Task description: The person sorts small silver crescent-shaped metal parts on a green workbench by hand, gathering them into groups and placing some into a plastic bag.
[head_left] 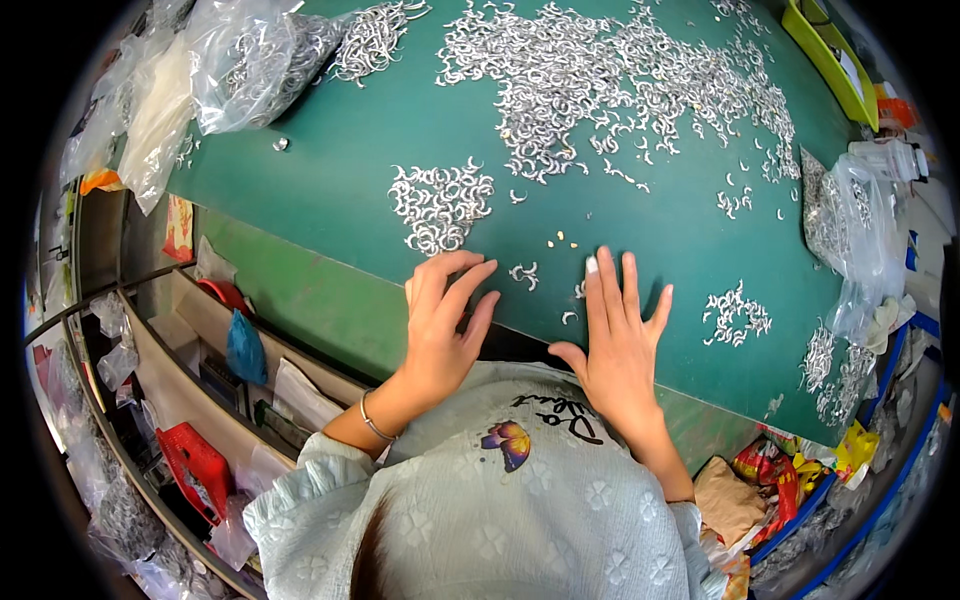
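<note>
Small silver crescent-shaped metal pieces lie in piles on a green tabletop (pixel 340 200). My left hand (pixel 440 320) is at the table's near edge, fingers loosely bent and apart, with nothing visible in it. Just beyond its fingertips is a compact pile of crescents (pixel 440 205). My right hand (pixel 622 350) lies flat, palm down, fingers spread. Partly covered by its index finger is a crescent piece (pixel 580 290). Between the hands sit a small cluster of crescents (pixel 523 275) and a single crescent (pixel 569 317). Three tiny yellowish bits (pixel 562 240) rest beyond the right fingertips.
A large heap of crescents (pixel 560 85) spreads over the far side. Clear plastic bags of pieces stand at the far left (pixel 250 70) and right (pixel 850 230). A smaller pile (pixel 737 315) lies right of my right hand. A yellow-green tray (pixel 832 60) is at the far right corner.
</note>
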Available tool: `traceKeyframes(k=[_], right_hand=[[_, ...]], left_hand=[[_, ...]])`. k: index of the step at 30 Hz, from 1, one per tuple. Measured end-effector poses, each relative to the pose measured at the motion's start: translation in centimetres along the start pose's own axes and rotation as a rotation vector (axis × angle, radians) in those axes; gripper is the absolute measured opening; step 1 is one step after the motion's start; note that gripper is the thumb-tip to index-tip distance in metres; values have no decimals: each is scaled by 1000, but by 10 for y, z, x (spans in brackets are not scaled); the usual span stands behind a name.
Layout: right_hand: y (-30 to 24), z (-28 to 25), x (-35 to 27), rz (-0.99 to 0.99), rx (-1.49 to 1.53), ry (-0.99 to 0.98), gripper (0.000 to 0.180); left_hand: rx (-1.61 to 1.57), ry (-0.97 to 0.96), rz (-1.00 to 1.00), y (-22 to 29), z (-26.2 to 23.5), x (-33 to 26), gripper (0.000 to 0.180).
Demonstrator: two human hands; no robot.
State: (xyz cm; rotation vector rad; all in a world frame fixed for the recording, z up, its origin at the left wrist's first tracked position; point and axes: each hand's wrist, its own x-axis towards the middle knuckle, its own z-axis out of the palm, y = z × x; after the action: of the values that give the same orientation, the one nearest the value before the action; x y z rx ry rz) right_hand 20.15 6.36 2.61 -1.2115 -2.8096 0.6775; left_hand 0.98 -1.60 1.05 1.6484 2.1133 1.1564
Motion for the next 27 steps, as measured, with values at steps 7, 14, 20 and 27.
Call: traceKeyframes(k=[7, 14, 20, 27], right_hand=[[3, 1, -14, -43, 34, -34, 86], [-13, 20, 7, -292, 41, 3, 65], [-34, 26, 45, -375, 51, -3, 69], [-61, 32, 78, -382, 86, 21, 74]], left_hand=[[-27, -67, -4, 2, 1, -2, 46], [28, -173, 58, 2, 3, -3, 52], [4, 79, -23, -17, -8, -8, 41], [95, 173, -42, -36, -21, -9, 43]])
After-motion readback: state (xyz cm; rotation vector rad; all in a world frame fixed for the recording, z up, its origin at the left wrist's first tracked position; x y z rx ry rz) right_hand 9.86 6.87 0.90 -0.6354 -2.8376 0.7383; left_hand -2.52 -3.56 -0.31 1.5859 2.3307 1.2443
